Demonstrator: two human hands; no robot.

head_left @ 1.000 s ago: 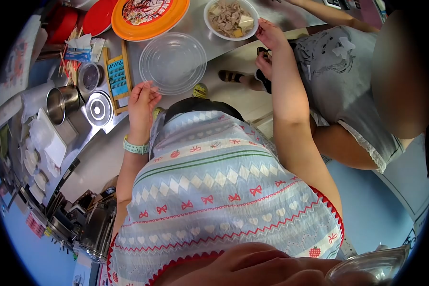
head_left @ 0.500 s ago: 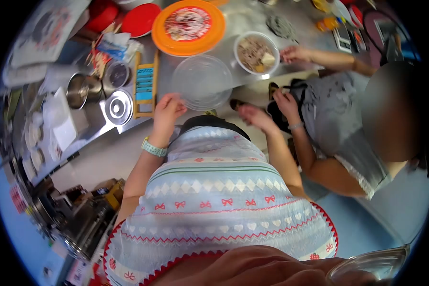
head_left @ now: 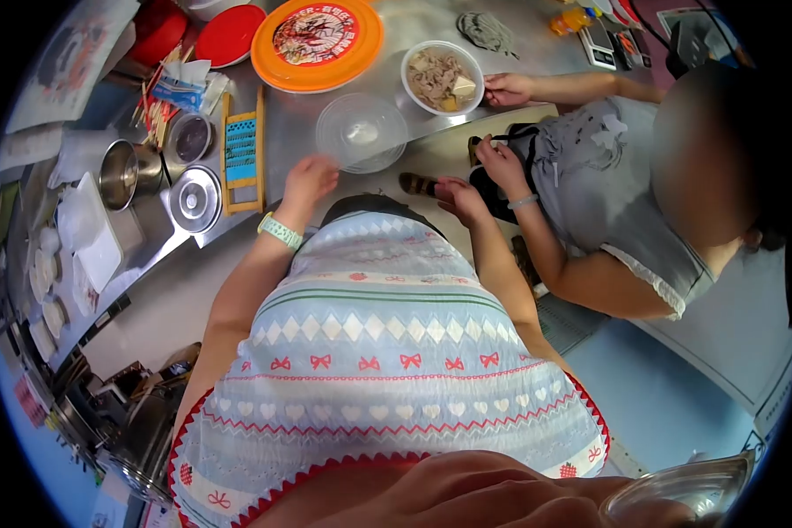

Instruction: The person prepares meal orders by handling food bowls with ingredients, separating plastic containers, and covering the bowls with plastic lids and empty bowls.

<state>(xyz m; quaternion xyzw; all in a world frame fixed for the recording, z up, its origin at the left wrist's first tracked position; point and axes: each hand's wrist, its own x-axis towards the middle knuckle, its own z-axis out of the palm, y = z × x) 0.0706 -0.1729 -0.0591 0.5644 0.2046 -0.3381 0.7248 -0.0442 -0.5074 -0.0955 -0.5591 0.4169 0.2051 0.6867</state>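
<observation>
A round clear plastic lid or shallow container (head_left: pixel 362 132) lies near the counter's front edge. My left hand (head_left: pixel 311 183), with a pale green watch on its wrist, is at its left side. The fingers are slightly blurred, loosely bent and apart from any grip. My right hand (head_left: pixel 462 199) hangs in front of the counter, fingers loosely stretched and holding nothing. Behind and to the right stands a white-rimmed bowl (head_left: pixel 472 63) with sliced meat and pale chunks (head_left: pixel 440 81). A co-worker's hand (head_left: pixel 507 89) is by its right side.
A large orange lid (head_left: pixel 370 40) is at the back. Left of my hand are a wooden-framed grater (head_left: pixel 242 150), a metal lid (head_left: pixel 195 200) and a steel pot (head_left: pixel 119 174). A co-worker (head_left: pixel 581 176) stands close on my right. A scale (head_left: pixel 598 48) sits at the far right.
The clear plastic piece looks lower, down at the counter, and my left hand has come off its rim. My right hand has shifted slightly. The view has turned a little.
</observation>
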